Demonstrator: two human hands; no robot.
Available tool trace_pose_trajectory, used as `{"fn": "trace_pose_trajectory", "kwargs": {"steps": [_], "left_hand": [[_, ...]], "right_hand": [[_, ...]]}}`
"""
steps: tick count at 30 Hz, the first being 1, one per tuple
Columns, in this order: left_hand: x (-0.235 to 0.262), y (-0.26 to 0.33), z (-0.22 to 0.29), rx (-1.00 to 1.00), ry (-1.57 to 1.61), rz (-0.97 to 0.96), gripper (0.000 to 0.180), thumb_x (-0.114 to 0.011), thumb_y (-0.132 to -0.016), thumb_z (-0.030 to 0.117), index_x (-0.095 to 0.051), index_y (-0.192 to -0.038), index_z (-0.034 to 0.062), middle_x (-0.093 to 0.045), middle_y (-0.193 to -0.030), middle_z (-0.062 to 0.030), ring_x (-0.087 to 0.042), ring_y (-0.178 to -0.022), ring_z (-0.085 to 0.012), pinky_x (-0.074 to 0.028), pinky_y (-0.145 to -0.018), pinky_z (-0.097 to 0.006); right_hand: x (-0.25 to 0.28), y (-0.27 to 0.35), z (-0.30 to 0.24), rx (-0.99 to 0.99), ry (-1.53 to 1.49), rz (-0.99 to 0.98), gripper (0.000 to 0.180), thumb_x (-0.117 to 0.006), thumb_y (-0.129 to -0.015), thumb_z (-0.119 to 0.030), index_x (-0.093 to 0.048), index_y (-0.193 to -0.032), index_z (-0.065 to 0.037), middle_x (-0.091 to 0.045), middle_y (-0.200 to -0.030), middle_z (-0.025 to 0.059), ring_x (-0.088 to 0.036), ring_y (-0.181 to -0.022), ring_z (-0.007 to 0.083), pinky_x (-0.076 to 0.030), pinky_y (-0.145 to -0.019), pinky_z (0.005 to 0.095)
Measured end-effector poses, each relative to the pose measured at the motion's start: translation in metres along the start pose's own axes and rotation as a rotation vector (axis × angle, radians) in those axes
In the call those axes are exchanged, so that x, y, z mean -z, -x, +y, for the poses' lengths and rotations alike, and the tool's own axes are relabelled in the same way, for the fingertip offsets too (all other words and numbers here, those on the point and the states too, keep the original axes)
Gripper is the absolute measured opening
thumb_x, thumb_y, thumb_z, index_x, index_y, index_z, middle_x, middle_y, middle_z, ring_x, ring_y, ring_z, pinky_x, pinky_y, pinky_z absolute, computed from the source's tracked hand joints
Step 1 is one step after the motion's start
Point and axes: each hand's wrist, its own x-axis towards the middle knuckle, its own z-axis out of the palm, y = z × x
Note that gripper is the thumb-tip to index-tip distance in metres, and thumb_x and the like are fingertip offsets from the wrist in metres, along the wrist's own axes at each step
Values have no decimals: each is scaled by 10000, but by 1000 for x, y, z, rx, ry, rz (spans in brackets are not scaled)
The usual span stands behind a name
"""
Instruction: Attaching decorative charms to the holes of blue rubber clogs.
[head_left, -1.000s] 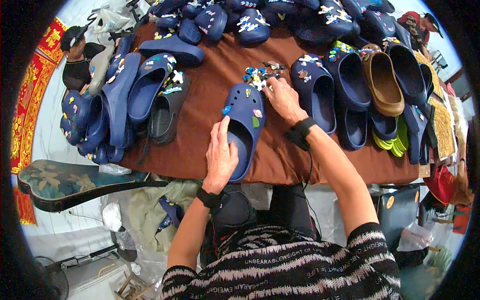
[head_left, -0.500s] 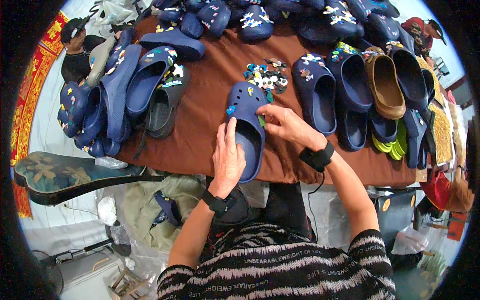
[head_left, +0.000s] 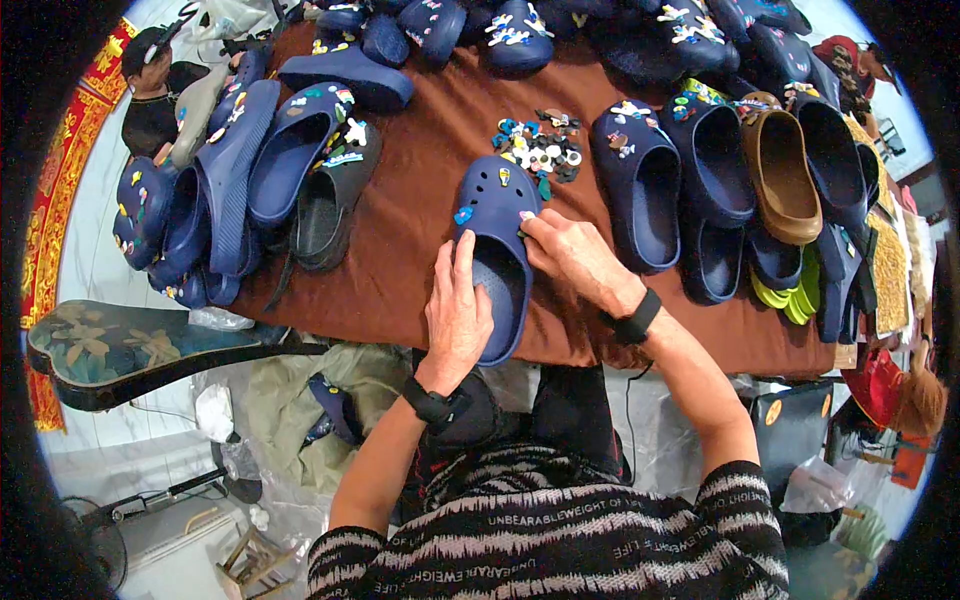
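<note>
A navy blue clog (head_left: 497,192) with round holes lies on the brown cloth in front of me, toe pointing away. My left hand (head_left: 458,315) grips its left side, fingers along the rim and thumb inside the opening. Small charms sit on the upper: a yellow-and-white one (head_left: 504,178) near the toe, a blue one (head_left: 463,216) at the left and a pinkish one (head_left: 526,215) at the right. At the right edge my right hand (head_left: 575,258) pinches a small green charm (head_left: 522,234), mostly hidden by the fingers.
Beyond the clog lies a pile of loose charms (head_left: 540,152). Decorated clogs stand in rows at the left (head_left: 235,165), at the right (head_left: 640,190) and along the back. A patterned stool (head_left: 140,345) is at the left; a person (head_left: 155,95) sits at the far left.
The fingers of my right hand have curled closer to the clog's right edge, covering most of the green charm. A pinkish charm now shows beside them. My left hand keeps its hold.
</note>
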Motion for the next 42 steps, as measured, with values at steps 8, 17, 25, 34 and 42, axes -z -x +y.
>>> {"fn": "trace_pose_trajectory", "kwargs": {"steps": [8, 17, 25, 34, 42], "left_hand": [[-1, 1, -3, 1, -15, 14, 753, -563, -874, 2, -243, -1549, 92, -358, -1489, -260, -444, -1310, -486, -417, -1067, -503], [-2, -1, -2, -7, -27, 11, 734, -561, -881, 24, -253, -1543, 100, -362, -1486, -249, -464, -1295, -479, -435, -1051, -504], [-1, 0, -3, 6, 0, 12, 728, -566, -881, 34, -264, -1540, 106, -362, -1488, -254, -459, -1306, -477, -434, -1057, -505], [-1, 0, -3, 12, 14, 3, 758, -586, -865, 19, -260, -1544, 108, -359, -1496, -256, -443, -1324, -479, -430, -1066, -503], [-2, -1, -2, 11, 5, -1, 754, -586, -862, 23, -269, -1541, 108, -374, -1489, -255, -457, -1311, -479, -436, -1058, -502]], "right_hand": [[-26, -19, 19, -491, -633, 284, 215, -529, -972, -158, -629, -903, 19, -628, -662, 130, -622, -549, 240, -491, -528, 373], [-10, -33, 55, -275, -183, 272, 242, -587, -919, -111, -667, -1136, -41, -687, -922, 201, -663, -874, 384, -521, -788, 447], [-5, -2, 32, -23, -126, 89, 271, -598, -892, -58, -646, -1157, -89, -650, -1020, 160, -658, -922, 381, -541, -816, 450], [2, -11, 21, 44, 204, -20, 176, -593, -848, -50, -607, -1023, -55, -608, -881, 163, -663, -804, 387, -547, -680, 477], [-19, -20, 44, 55, 35, 99, 112, -610, -858, -72, -579, -962, -48, -610, -861, 175, -657, -803, 393, -531, -687, 479]]}}
